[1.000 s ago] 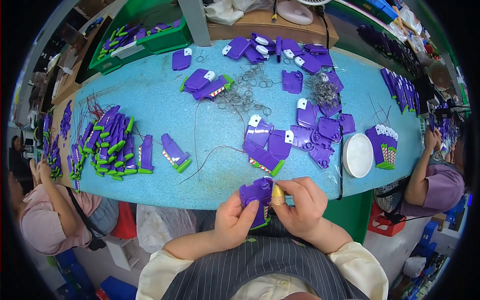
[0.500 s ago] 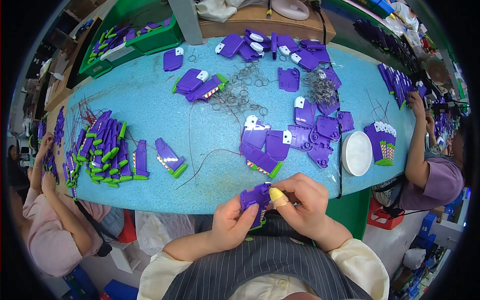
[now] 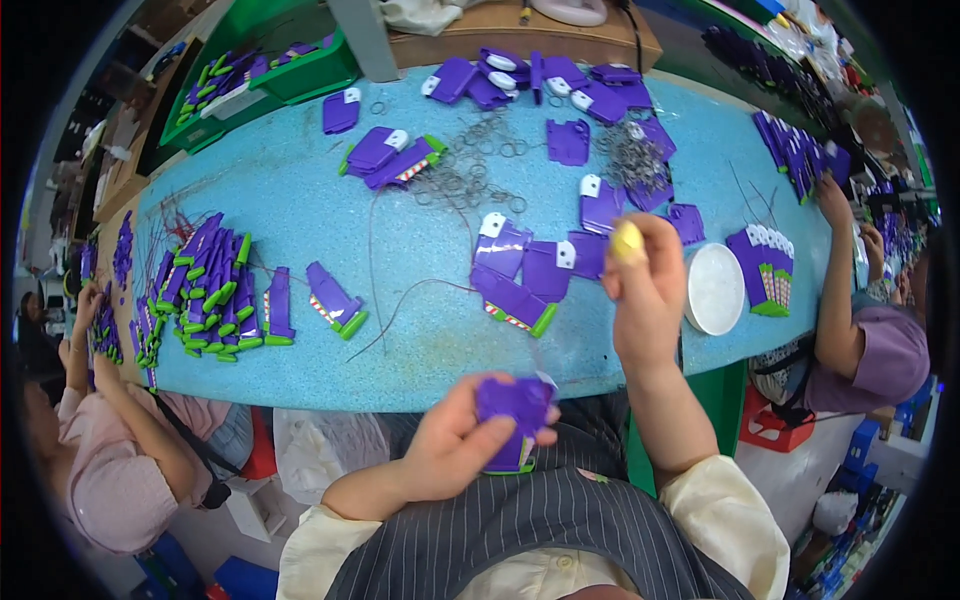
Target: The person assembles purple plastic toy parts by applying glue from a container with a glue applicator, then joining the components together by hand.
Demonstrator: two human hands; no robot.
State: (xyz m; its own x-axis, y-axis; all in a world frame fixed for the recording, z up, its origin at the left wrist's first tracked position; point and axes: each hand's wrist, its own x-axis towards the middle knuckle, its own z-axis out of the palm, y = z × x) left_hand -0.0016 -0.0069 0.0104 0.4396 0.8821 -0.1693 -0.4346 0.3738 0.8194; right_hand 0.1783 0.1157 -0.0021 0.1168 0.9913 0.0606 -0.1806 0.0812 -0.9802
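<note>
Purple piece (image 3: pixel 513 405) pinched in my left hand (image 3: pixel 462 440), right hand (image 3: pixel 648 290) raised with fingers curled, apparently empty; loose pinch risks dropping it off table (image 3: pixel 300 210) edge.

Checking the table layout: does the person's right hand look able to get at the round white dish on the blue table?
Probably yes. The right hand is raised just left of the round white dish, with only bare blue table between them; a yellow cover sits on one fingertip.

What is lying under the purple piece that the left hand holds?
Under the purple piece a green-edged part shows, above the striped shirt. The left hand covers the rest.
</note>
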